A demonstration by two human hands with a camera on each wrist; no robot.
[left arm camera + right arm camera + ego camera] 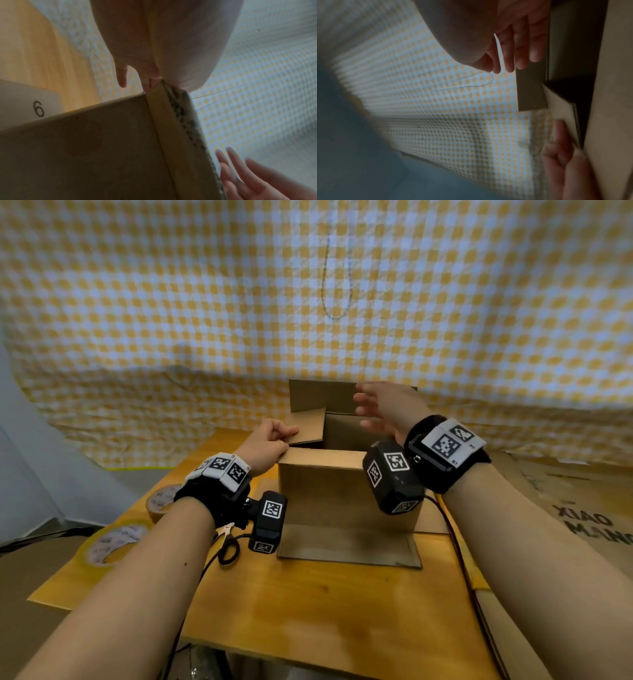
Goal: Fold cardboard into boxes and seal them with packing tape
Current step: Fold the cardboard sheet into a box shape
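A brown cardboard box (329,491) stands open-topped in the middle of the wooden table (325,604). Its back flap (320,397) stands upright and its left flap (308,426) leans inward. My left hand (284,436) grips the left flap at the box's near-left corner, fingers curled over its edge; the left wrist view shows this pinch (154,81) on the flap's corrugated edge (181,121). My right hand (370,409) hovers over the box's right side by the back flap, fingers straight and spread, holding nothing. In the right wrist view its fingers (522,54) lie in front of the back flap (530,92).
Two rolls of packing tape (109,542) (161,501) lie at the table's left, with black-handled scissors (227,547) beside them. A flap (349,546) lies flat on the table before the box. Printed flat cardboard (582,508) lies to the right. A checked cloth (308,302) hangs behind.
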